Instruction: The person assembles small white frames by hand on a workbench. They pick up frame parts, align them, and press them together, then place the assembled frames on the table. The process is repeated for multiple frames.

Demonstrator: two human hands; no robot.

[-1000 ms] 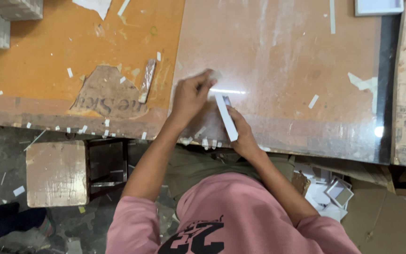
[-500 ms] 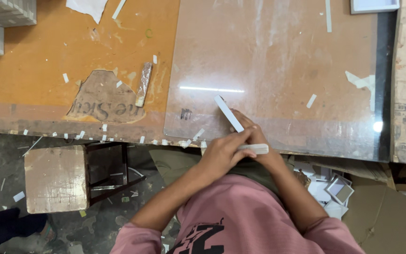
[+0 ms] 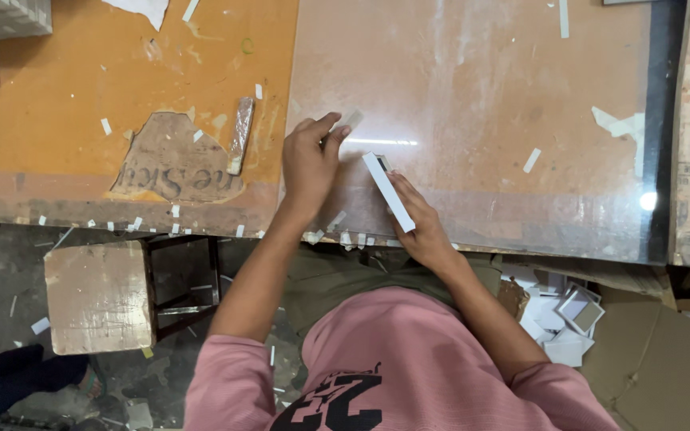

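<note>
My left hand [image 3: 311,162] is over the glass-topped table [image 3: 481,96], pinching a small pale strip [image 3: 350,121] between thumb and fingers near a bright streak of reflected light on the glass. My right hand [image 3: 421,222] rests near the table's front edge and holds a long white flat piece [image 3: 387,191] on its edge, slanted from upper left to lower right. The two hands are a short way apart. I wear a pink top with dark print.
An orange board [image 3: 121,88] with a torn brown patch [image 3: 173,164] and a tape-wrapped stick [image 3: 239,134] lies left. White scraps dot the table edge. A wooden stool [image 3: 101,295] stands below left. White small box parts [image 3: 569,319] and brown cardboard [image 3: 664,359] lie lower right.
My left hand has moved from the table's front edge up onto the glass, carrying the small pale strip. My right hand still holds the long white piece, now slightly further onto the table.
</note>
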